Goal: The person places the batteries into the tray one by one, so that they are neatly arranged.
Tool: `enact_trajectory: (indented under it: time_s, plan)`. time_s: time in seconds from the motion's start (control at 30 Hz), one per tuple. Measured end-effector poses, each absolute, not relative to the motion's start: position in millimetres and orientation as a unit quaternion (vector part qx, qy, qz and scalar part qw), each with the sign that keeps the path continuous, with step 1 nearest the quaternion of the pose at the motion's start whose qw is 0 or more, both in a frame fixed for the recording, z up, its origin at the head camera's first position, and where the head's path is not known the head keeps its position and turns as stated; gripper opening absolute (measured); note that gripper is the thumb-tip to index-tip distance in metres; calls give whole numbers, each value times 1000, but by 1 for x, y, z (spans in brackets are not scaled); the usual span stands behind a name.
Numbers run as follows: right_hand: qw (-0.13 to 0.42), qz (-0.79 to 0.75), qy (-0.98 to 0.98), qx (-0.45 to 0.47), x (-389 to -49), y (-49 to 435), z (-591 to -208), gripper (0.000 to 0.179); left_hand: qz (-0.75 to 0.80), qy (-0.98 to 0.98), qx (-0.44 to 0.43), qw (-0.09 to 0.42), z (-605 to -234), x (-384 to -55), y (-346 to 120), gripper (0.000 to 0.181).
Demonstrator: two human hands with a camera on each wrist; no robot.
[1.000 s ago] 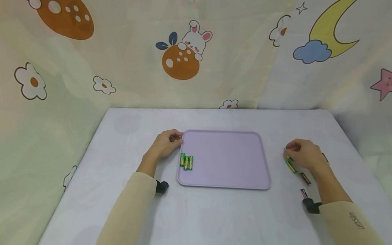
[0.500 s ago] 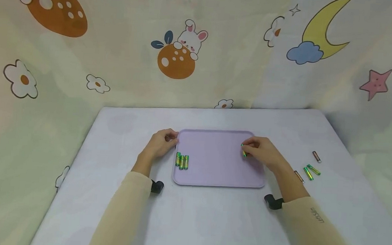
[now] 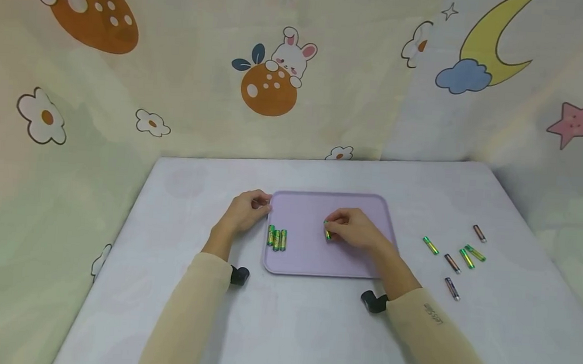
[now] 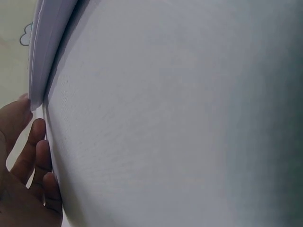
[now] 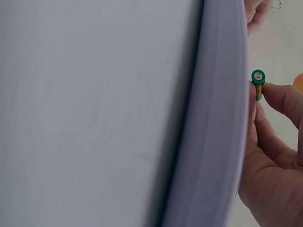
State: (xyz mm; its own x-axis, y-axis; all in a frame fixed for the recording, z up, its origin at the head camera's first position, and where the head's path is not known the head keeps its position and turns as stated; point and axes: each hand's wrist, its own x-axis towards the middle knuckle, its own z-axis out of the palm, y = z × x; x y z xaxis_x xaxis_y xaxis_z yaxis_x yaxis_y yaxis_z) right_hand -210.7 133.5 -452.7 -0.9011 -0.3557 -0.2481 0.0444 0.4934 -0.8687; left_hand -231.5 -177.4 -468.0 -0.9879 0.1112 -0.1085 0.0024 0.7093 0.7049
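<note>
In the head view my right hand pinches a green battery above the middle of a pale purple tray. The right wrist view shows this battery held between thumb and fingers, its end facing the camera. Three green batteries stand side by side along the tray's left edge, lengthwise towards me. My left hand holds that edge with thumb and finger at the rim. In the left wrist view, the tray rim meets the fingertips, while the other fingers curl beside it.
Right of the tray lie three loose green batteries and three brown or dark ones, scattered at different angles. A white cloth covers the table. A patterned curtain hangs behind it.
My right hand has moved left from the scattered batteries to over the tray, carrying a green battery. The left hand stays at the tray's left edge.
</note>
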Motion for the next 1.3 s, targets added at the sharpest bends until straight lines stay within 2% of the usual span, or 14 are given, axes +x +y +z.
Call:
enact_trajectory:
  time_s: [0.4, 0.57, 0.83, 1.3]
  plan:
    - [231, -510, 822, -101, -199, 98, -459, 21, 379, 922, 29, 74, -466, -231, -168, 32]
    - [219, -509, 828, -89, -194, 94, -456, 19, 380, 921, 32, 75, -465, -230, -166, 32]
    - [210, -502, 835, -82, -190, 112, -450, 18, 379, 922, 32, 75, -463, -231, -165, 32]
    - [180, -464, 854, -151, -179, 163, -444, 21, 379, 921, 24, 80, -465, -227, -173, 32]
